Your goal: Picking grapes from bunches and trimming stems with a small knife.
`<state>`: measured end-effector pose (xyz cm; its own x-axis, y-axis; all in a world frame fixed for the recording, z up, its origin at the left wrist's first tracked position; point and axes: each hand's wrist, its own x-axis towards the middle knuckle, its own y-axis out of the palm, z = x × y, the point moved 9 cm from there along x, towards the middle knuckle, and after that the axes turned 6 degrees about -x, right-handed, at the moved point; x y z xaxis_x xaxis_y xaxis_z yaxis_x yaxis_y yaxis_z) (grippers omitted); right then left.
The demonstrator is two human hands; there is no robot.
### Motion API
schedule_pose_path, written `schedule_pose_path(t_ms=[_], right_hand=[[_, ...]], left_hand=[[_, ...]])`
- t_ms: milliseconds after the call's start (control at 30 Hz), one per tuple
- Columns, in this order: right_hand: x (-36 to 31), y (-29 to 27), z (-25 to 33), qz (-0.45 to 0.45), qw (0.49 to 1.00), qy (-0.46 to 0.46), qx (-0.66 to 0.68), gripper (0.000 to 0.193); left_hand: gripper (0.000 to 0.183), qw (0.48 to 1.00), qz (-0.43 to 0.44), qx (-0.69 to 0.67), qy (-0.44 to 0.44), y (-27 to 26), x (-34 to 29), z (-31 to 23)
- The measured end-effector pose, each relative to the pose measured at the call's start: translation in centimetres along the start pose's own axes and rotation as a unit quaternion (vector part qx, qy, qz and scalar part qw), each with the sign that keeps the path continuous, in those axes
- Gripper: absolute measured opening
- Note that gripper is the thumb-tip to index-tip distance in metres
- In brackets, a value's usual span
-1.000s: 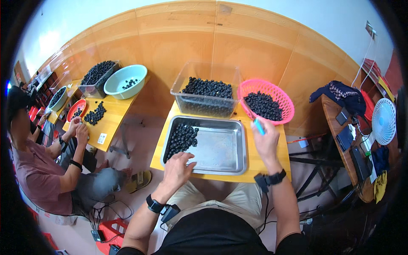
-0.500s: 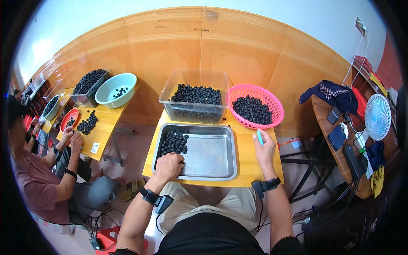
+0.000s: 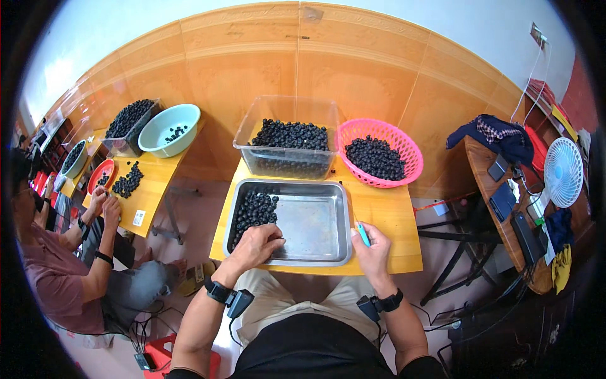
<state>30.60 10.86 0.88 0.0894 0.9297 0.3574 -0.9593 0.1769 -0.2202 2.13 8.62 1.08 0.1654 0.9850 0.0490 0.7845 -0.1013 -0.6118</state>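
Observation:
My left hand (image 3: 257, 245) hovers over the near left part of a metal tray (image 3: 315, 258), fingers bent and pressed together; whatever is between them is hidden. Just beyond it, small dark round fruits (image 3: 254, 208) lie heaped along the tray's left side. To the right of the tray, my right hand (image 3: 374, 252) is closed around a small tool with a turquoise handle (image 3: 363, 235), whose thin tip points up and away. Behind the tray stand a clear plastic bin (image 3: 287, 163) and a pink basket (image 3: 413, 161), both holding more dark fruits.
On the left, a co-worker (image 3: 69, 265) sits at another wooden table (image 3: 151, 196) with a pale green bowl (image 3: 170, 148), a red dish (image 3: 110, 169) and dark fruits. At right, a table (image 3: 492, 189) carries a white fan (image 3: 562, 172), a jacket and devices. Cables run across the floor.
My right hand has come from beside the pink basket down and left to the tray's right edge, still with the tool. My left hand has shifted slightly right, away from the heap.

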Motion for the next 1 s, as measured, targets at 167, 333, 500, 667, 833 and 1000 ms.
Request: schedule_pose_path(t_ms=[167,333,500,667,833,1000], right_hand=[[-1.4,2.2,1.5,0.051,0.999,-0.001,-0.012,0.029],[-2.6,3.8,2.9,0.079,0.997,-0.023,0.007,0.029],[-3.4,4.8,3.1,0.107,0.994,-0.019,0.011,0.028],[-4.0,5.5,3.0,0.141,0.990,0.011,0.006,0.028],[-4.4,6.4,4.4,0.156,0.987,-0.028,0.002,0.034],[-5.0,7.0,4.9,0.189,0.981,-0.049,-0.003,0.039]], left_hand=[[0.028,0.988,-0.050,-0.147,0.023,0.5,-0.6,-0.3],[0.018,0.976,-0.048,-0.209,-0.041,1.7,-1.3,0.1],[0.012,0.926,-0.063,-0.369,-0.047,2.1,-2.0,0.9],[0.014,0.828,-0.090,-0.551,-0.060,2.4,-2.7,0.9],[0.016,0.692,-0.109,-0.705,-0.110,3.7,-3.5,1.8],[0.015,0.637,-0.107,-0.756,-0.105,4.7,-4.2,1.3]])
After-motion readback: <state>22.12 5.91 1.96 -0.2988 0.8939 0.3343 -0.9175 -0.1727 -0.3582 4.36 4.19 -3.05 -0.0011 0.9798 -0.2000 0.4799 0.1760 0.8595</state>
